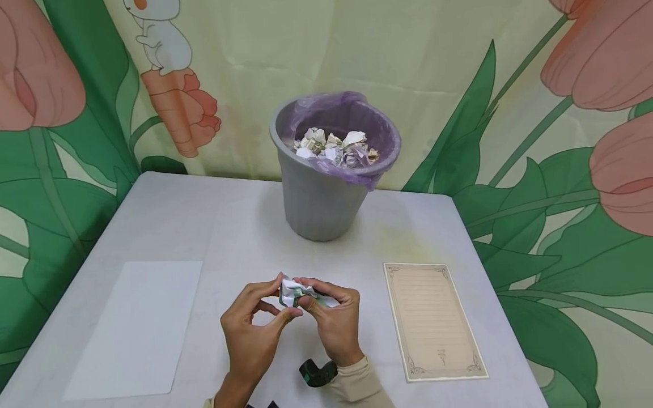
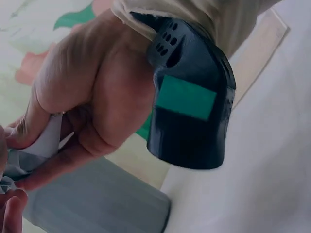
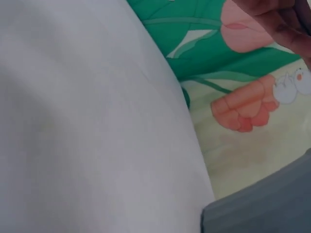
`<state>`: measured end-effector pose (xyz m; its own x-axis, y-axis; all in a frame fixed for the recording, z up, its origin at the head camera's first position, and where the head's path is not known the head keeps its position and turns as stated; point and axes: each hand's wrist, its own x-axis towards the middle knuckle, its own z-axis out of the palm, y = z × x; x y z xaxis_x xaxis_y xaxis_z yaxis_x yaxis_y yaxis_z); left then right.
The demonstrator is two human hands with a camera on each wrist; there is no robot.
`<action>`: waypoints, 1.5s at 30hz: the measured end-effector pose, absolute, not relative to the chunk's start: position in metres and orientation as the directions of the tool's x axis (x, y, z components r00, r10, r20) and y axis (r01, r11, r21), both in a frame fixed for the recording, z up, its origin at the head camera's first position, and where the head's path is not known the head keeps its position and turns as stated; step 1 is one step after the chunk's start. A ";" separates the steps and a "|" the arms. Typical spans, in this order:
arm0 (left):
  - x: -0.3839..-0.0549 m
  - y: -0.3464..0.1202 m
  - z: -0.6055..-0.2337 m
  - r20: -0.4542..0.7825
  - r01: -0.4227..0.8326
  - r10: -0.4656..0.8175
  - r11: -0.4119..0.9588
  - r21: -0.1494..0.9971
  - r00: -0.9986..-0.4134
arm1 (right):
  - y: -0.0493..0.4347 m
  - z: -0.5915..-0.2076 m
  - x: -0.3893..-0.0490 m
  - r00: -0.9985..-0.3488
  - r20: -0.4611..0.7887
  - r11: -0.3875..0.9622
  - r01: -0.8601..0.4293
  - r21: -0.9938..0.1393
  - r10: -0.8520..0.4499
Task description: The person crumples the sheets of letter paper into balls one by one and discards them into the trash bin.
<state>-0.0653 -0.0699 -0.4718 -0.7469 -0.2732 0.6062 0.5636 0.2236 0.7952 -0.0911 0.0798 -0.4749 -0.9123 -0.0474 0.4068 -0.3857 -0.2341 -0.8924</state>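
Observation:
A small crumpled piece of white and green paper (image 1: 293,290) is held up over the front middle of the table. My right hand (image 1: 338,323) pinches its right part between thumb and fingers. At its left end, the index fingertip and thumb of my left hand (image 1: 252,328) hold it from above and below. The left wrist view shows the right hand (image 2: 82,87) gripping the paper (image 2: 41,145), with left fingertips at the picture's edge. In the right wrist view only part of a hand (image 3: 286,24) appears, and the paper is out of sight.
A grey bin (image 1: 323,204) with a purple liner (image 1: 377,133) stands at the table's back, holding several crumpled papers (image 1: 331,148). On the left lies a plain white sheet (image 1: 138,328); on the right, a beige lined sheet (image 1: 436,323). A printed curtain (image 1: 408,56) hangs behind.

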 end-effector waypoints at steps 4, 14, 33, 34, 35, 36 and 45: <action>-0.065 -0.070 -0.472 0.601 0.568 -0.276 0.198 0.799 -0.750 | 0.079 -0.474 -0.090 -0.909 0.407 -0.230 -0.379 -0.896 -0.091; -0.065 -0.072 -0.470 0.527 0.513 -0.261 0.124 0.849 -0.809 | 0.081 -0.474 -0.095 -0.873 0.448 -0.323 -0.374 -0.869 -0.195; -0.067 -0.078 -0.475 0.379 0.367 -0.158 0.102 0.925 -0.912 | 0.074 -0.471 -0.092 -0.944 0.325 -0.230 -0.303 -0.925 -0.061; -0.067 -0.078 -0.475 0.377 0.365 -0.146 0.105 0.925 -0.914 | 0.074 -0.471 -0.091 -0.948 0.312 -0.221 -0.292 -0.930 -0.058; -0.067 -0.078 -0.475 0.379 0.367 -0.134 0.104 0.924 -0.916 | 0.074 -0.471 -0.091 -0.952 0.300 -0.212 -0.282 -0.936 -0.057; -0.067 -0.078 -0.475 0.384 0.373 -0.123 0.102 0.922 -0.915 | 0.074 -0.471 -0.090 -0.956 0.288 -0.206 -0.271 -0.940 -0.056; -0.070 -0.079 -0.478 0.403 0.394 -0.190 0.083 0.915 -0.895 | 0.077 -0.469 -0.088 -0.918 0.316 -0.148 -0.288 -0.946 -0.238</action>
